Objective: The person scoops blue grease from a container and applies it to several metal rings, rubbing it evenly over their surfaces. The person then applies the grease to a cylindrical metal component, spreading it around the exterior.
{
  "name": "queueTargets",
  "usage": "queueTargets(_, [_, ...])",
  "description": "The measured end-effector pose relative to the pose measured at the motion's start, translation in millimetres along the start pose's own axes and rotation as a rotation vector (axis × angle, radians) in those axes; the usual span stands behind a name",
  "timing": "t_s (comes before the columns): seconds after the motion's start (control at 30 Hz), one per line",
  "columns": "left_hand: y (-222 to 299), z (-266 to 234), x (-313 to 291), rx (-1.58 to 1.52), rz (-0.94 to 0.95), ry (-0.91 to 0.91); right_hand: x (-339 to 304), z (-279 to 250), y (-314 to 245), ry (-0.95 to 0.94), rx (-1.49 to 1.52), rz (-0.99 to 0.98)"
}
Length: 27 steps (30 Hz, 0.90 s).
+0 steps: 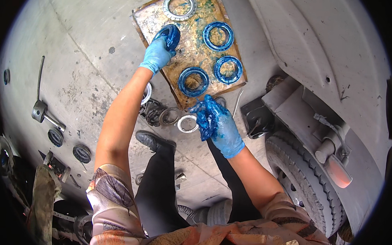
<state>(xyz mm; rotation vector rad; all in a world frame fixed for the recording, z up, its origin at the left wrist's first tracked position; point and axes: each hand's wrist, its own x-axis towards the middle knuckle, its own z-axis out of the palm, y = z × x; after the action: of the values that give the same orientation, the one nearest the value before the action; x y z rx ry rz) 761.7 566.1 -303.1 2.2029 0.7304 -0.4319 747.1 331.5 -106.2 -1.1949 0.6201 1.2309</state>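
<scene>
My left hand, in a light blue glove, is closed round the edge of a roller bearing smeared with dark blue grease, tilted over the cardboard sheet. My right hand, gloved alike and heavily smeared, has its fingers curled round a lump of blue grease near the sheet's lower edge. Three greased bearings, an upper right one, a lower right one and a lower left one, lie on the cardboard. At its far end rests a bare metal bearing.
Metal rings, including a pale one, lie on the concrete floor below the cardboard. A long-handled tool and dark round parts are at the left. A truck tyre and grey bodywork stand close on my right.
</scene>
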Motion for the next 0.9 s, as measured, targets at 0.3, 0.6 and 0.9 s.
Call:
queueTargets(0.3, [5.4,9.3,13.5,0.186,0.239,0.029,-4.6,3.1,-9.1,0.053,-0.027,-0.051])
queueTargets(0.6, [-10.0,19.6,17.9,0.401,0.354,-0.047,-8.4,4.4,-15.5,-0.004,-0.051,-0.018])
queueTargets(0.9, [-8.5,30.9,19.1,0.519,0.441,0.003,-5.7,4.3,-11.7,-0.001,-0.097,-0.051])
